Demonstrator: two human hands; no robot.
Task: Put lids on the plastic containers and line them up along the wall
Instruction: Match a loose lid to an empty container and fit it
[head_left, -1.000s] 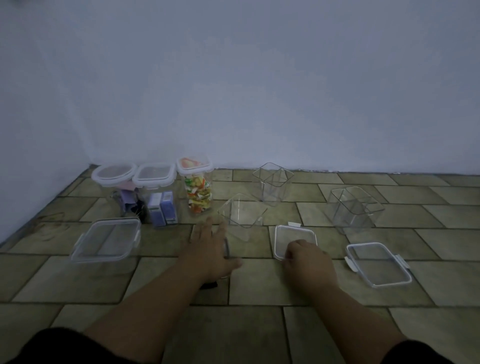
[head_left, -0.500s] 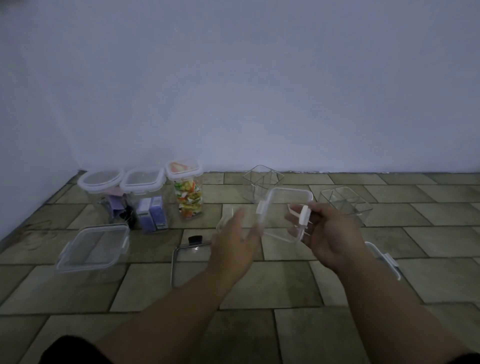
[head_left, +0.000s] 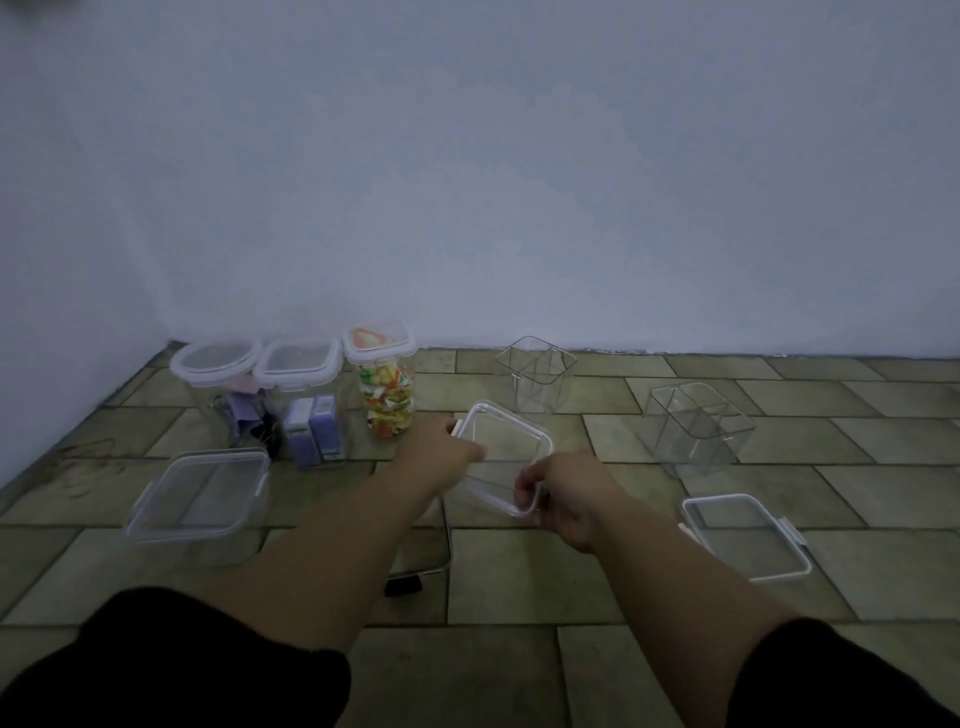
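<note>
1. Both hands are on the same thing: a square clear plastic lid with a white rim (head_left: 506, 457). The left hand (head_left: 441, 449) pinches its far-left corner by the latch tab, fingers closed on the rim. The right hand (head_left: 561, 493) grips the near-right corner, fingers curled around the edge.
2. The lid sits tilted over a small clear plastic container (head_left: 488, 488) that's right under the fingers. Can't tell if it's seated or just resting on top, the clear plastic blurs together.
3. Beyond the fingertips, an open clear square container with dividers (head_left: 535, 376) stands close to the wall (head_left: 519, 182).
4. Off to the right of the right hand there's another open clear divided container (head_left: 696, 426), and nearer the person, a loose rectangular clear lid with white latches (head_left: 745, 535) lies flat on the tiled floor (head_left: 519, 582).
5. Left of the left hand, three lidded containers stand in a row by the wall: a round-lidded clear one (head_left: 215, 384), a square-lidded clear one with purple boxes inside (head_left: 304, 400), and a tall clear jar of colourful sweets (head_left: 384, 379).
6. Nearer and further left sits a big rectangular clear lidded container (head_left: 200, 499).
7. Under the left forearm a flat clear lid with a dark tab (head_left: 415, 566) lies on the floor.
</note>
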